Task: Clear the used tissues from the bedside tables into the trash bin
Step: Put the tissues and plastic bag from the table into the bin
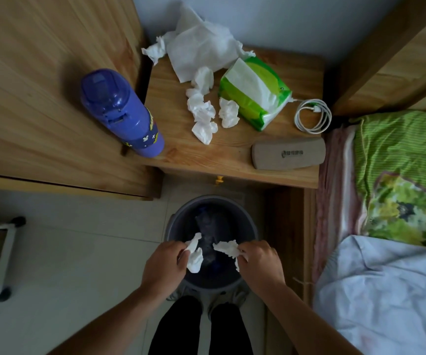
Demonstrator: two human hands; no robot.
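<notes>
1. Landmark: trash bin (181,228), on the floor in front of the person's feet, below the front edge of the bedside surface (232,155).
2. Left hand (164,265), over the bin's near-left rim: fingers curled round a crumpled tissue (194,254) that hangs above the bin's opening.
3. Right hand (260,262), over the near-right rim: fingers pinching a second tissue wad (226,248), also above the opening.
4. Step in hand, as I judge it: the drop. Both wads are over the bin and not yet let go.
5. Beyond the bin, on the surface: a cluster of crumpled tissues (203,112), one more wad (228,112) beside the green tissue pack (255,93), and a large unfolded tissue (201,48) with a small wad (155,48) at the back-left corner.
6. Also there: purple bottle (122,111) left, coiled white cable (313,115) right, tan case (288,153) at the front.
7. Next move calls for opening both hands, then reaching past the bin for the cluster, steering clear of the pack.
</notes>
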